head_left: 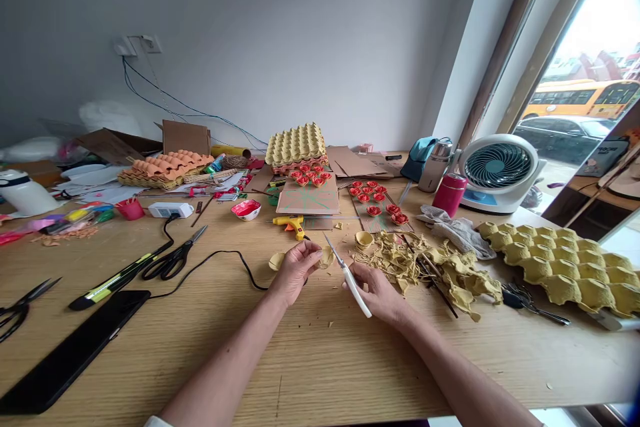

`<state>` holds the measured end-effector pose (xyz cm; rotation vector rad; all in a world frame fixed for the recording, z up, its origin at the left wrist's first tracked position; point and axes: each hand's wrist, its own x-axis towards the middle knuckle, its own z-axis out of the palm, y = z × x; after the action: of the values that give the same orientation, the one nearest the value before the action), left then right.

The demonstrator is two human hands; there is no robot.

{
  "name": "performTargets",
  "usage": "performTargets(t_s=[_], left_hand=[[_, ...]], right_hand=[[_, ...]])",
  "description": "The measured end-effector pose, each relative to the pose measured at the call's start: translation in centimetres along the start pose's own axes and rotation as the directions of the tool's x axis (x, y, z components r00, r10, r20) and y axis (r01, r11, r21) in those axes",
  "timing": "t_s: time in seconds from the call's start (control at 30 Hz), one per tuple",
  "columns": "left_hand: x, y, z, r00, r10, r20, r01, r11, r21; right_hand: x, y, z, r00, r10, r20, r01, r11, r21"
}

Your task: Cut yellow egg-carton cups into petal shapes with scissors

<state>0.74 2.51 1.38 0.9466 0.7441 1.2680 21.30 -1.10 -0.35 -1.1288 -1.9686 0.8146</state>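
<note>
My left hand [295, 270] is closed, pinching a small yellow egg-carton cup [327, 257] by its edge. A pair of white-handled scissors [356, 290] rests in my right hand [376, 290], fingers around the handle. Its blades point up and away, just right of the cup. Another yellow piece [276, 261] lies on the table, partly behind my left hand. Past my right hand are stacked cut cups [364, 239] and a heap of torn yellow carton scraps [395, 260].
A yellow glue gun [293, 223] lies ahead, before cardboard [307, 201] with red paper flowers [310, 175]. More flowers [375, 197] stand to its right. Yellow egg trays [565, 260] lie right, near a fan [497, 170]. Black scissors [173, 259] and a cutter [113, 281] lie left.
</note>
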Motion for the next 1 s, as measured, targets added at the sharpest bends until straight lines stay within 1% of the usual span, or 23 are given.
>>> performTargets(t_s=[0.2, 0.4, 0.67, 1.0], left_hand=[[-0.1, 0.4, 0.2, 1.000, 0.008, -0.018, -0.008, 0.999, -0.045], [-0.2, 0.5, 0.4, 1.000, -0.006, -0.014, 0.005, 0.998, -0.059], [-0.5, 0.3, 0.7, 1.000, 0.000, 0.000, 0.000, 1.000, -0.028], [-0.9, 0.4, 1.3, 0.997, 0.054, 0.057, -0.056, 0.998, 0.029]], right_hand=[[0.0, -0.4, -0.1, 0.995, -0.093, -0.042, 0.080, 0.965, -0.252], [0.0, -0.5, -0.1, 0.987, -0.152, -0.057, 0.117, 0.910, -0.397], [0.0, 0.0, -0.1, 0.979, -0.199, -0.055, 0.148, 0.861, -0.487], [-0.2, -0.5, -0.3, 0.970, -0.239, -0.039, 0.185, 0.838, -0.514]])
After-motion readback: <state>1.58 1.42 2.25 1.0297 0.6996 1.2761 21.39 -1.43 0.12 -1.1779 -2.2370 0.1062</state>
